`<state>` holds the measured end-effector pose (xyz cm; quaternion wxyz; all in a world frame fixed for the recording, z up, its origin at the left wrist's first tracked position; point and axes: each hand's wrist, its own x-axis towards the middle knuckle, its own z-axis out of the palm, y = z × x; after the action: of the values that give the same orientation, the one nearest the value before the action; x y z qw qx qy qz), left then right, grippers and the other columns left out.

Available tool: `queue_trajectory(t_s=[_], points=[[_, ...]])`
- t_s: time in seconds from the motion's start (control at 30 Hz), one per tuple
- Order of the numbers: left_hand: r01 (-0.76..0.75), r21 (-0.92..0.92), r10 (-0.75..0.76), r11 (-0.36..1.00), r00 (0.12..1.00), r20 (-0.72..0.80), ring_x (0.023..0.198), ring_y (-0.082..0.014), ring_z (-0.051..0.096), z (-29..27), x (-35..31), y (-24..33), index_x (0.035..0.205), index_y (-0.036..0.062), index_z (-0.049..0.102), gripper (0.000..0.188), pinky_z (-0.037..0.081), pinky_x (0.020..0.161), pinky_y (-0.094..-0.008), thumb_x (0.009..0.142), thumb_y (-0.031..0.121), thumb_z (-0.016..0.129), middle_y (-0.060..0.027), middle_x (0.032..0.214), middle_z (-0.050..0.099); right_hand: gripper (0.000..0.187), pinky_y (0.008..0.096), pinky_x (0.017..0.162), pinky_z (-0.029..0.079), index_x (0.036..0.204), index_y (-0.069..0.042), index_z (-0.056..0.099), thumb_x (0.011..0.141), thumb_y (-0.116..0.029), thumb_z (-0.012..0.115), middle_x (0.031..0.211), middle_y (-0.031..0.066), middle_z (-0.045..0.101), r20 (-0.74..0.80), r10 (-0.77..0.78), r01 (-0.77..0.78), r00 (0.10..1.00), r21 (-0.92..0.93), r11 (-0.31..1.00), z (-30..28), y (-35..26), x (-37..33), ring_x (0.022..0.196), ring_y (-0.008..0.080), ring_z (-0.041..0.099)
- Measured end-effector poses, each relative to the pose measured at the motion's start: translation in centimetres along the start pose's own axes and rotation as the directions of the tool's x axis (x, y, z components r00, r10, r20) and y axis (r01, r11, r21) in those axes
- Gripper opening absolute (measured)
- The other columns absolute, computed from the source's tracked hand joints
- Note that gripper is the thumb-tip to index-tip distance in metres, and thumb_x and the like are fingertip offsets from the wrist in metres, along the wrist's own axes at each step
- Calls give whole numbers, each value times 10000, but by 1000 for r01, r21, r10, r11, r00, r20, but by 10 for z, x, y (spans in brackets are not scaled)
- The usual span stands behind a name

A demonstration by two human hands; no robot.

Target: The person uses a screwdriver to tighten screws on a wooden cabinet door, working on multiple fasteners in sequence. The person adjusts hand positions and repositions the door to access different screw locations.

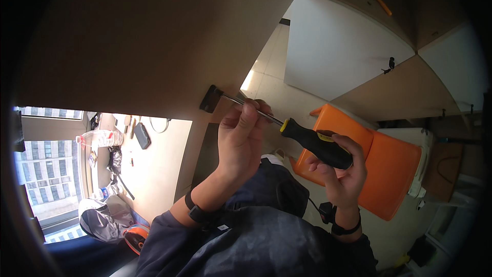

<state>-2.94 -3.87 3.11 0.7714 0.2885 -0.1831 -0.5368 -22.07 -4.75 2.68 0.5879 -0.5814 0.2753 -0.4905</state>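
Note:
A screwdriver (316,142) with a black and yellow handle slants up to the left between my hands. Round its handle are the fingers of my right hand (341,174). The fingertips of my left hand (242,138) are closed on the metal shaft. The tip reaches a small black fitting (210,99) on the lower part of a large brown board (138,46). Whether the tip sits in a screw there is too small to tell.
An orange chair (379,164) stands behind my right hand. A white cabinet panel (343,46) with keys (390,64) is at upper right. By the window at left are a plastic bottle (102,138), a dark phone-like object (143,136) and a grey bag (105,220).

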Motion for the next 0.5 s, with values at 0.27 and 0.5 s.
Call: queue_trajectory(t_s=[0.27, 0.5], points=[[-6, 1, 6, 1000, 998, 58, 964, -219, 537, -16, 0, -4, 961, 5, 576, 167, 400, 894, -363, 931, 163, 531, -122, 1000, 586, 387, 291, 747, 543, 1183, 46, 439, 844, -31, 608, 1147, 224, 561, 57, 7, -9, 998, 31, 999, 0, -7, 2, 848, 212, 653], [69, 51, -67, 996, 997, -41, 929, -219, 541, 9, -2, 9, 967, 13, 574, 171, 410, 882, -353, 933, 174, 529, -109, 972, 602, 303, 249, 678, 538, 1119, 29, 491, 840, -14, 601, 1171, 213, 539, 57, -2, 0, 998, 25, 1000, 6, 1, 0, 784, 181, 645]])
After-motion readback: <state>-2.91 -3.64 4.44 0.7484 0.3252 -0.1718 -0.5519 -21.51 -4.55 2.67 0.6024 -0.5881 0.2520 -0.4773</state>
